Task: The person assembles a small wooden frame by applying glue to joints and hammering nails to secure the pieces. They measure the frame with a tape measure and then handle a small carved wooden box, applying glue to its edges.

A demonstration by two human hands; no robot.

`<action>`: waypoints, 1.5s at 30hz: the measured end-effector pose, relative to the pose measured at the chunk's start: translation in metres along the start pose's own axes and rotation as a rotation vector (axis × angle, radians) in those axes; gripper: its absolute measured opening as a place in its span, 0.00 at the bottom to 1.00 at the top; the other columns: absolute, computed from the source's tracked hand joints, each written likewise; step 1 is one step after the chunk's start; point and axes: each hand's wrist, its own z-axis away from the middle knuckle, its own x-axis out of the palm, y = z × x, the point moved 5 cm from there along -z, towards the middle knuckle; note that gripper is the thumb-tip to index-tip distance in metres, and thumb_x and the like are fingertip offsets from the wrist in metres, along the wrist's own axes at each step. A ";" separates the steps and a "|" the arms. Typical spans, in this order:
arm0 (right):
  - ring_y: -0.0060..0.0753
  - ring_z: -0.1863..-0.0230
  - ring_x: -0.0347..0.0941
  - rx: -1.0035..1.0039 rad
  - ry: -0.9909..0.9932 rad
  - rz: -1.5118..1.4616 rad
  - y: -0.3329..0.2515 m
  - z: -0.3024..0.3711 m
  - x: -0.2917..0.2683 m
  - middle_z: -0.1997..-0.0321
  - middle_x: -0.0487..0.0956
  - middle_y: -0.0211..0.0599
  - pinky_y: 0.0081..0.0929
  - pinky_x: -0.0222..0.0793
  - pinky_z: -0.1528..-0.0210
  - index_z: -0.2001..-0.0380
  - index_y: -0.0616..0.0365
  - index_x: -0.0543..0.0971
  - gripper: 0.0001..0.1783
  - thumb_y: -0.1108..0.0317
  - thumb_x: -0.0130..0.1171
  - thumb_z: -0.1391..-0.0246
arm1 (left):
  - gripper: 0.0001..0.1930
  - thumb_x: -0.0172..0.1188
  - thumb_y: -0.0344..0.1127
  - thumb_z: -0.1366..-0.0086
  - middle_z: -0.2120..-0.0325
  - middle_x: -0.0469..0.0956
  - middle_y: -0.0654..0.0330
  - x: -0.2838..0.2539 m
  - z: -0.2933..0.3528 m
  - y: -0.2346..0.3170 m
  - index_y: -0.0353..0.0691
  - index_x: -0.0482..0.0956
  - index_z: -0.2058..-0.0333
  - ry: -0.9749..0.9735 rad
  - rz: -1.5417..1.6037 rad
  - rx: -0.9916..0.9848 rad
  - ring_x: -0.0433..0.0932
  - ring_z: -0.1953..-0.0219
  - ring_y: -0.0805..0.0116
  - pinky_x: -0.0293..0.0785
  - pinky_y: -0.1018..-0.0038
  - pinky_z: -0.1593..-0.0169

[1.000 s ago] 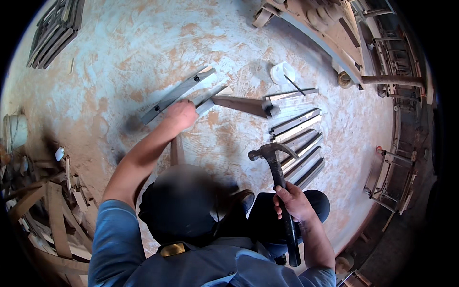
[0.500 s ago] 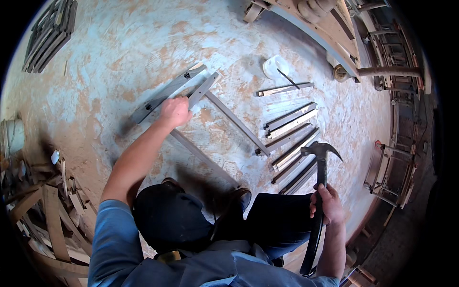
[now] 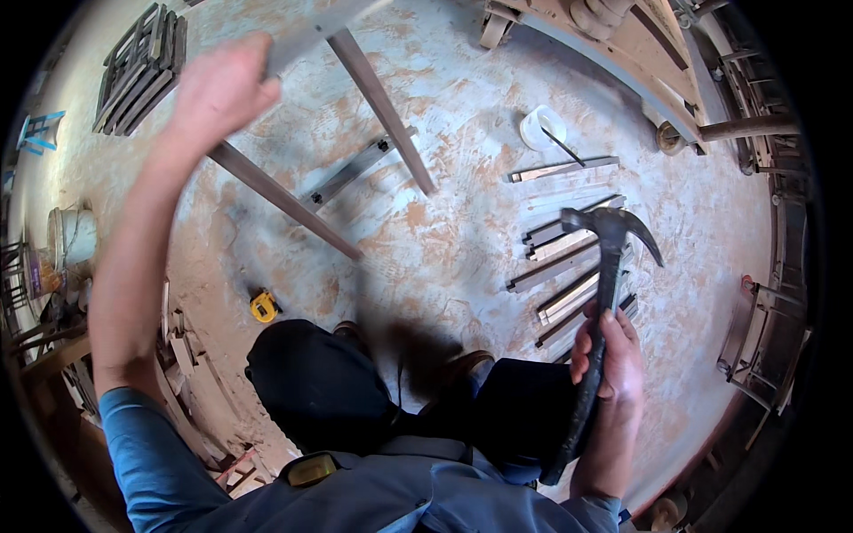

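Wooden frame (image 3: 380, 110), a crosspiece with two legs: held up off the floor, ahead and to your left. Your left hand (image 3: 222, 93) is closed around the crosspiece, blurred. Your right hand (image 3: 615, 354) has its fingers wrapped round the handle of the claw hammer (image 3: 608, 282), head uppermost. On the floor beyond the legs: a dark wooden bar (image 3: 348, 174). To the right: wooden strips (image 3: 555, 269) and a white tub (image 3: 533, 135). Near your left knee: a yellow tape measure (image 3: 264, 306).

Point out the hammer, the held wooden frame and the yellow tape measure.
Hammer (image 3: 609, 286): head view, upper handle.
Held wooden frame (image 3: 382, 114): head view, right bar's middle.
Yellow tape measure (image 3: 264, 306): head view, its case.
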 end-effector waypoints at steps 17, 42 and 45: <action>0.25 0.88 0.68 0.095 -0.072 0.107 0.003 -0.026 0.015 0.80 0.71 0.34 0.23 0.67 0.88 0.60 0.61 0.68 0.14 0.60 0.52 0.36 | 0.30 0.56 0.35 0.45 0.61 0.76 0.36 -0.018 -0.002 -0.019 0.29 0.64 0.44 -0.087 0.150 -0.145 0.76 0.56 0.41 0.71 0.58 0.52; 0.24 0.88 0.68 0.122 -0.077 0.128 0.003 -0.035 0.022 0.81 0.70 0.33 0.22 0.66 0.88 0.58 0.62 0.68 0.16 0.59 0.53 0.36 | 0.29 0.57 0.33 0.44 0.63 0.76 0.34 -0.006 -0.004 -0.003 0.27 0.65 0.45 -0.087 0.122 -0.063 0.76 0.57 0.39 0.72 0.57 0.53; 0.24 0.88 0.68 0.121 -0.085 0.114 0.003 -0.035 0.022 0.81 0.70 0.34 0.22 0.67 0.88 0.58 0.62 0.68 0.16 0.59 0.53 0.36 | 0.28 0.56 0.33 0.44 0.63 0.76 0.34 -0.005 -0.005 -0.003 0.28 0.65 0.45 -0.056 0.101 -0.050 0.76 0.57 0.39 0.72 0.56 0.53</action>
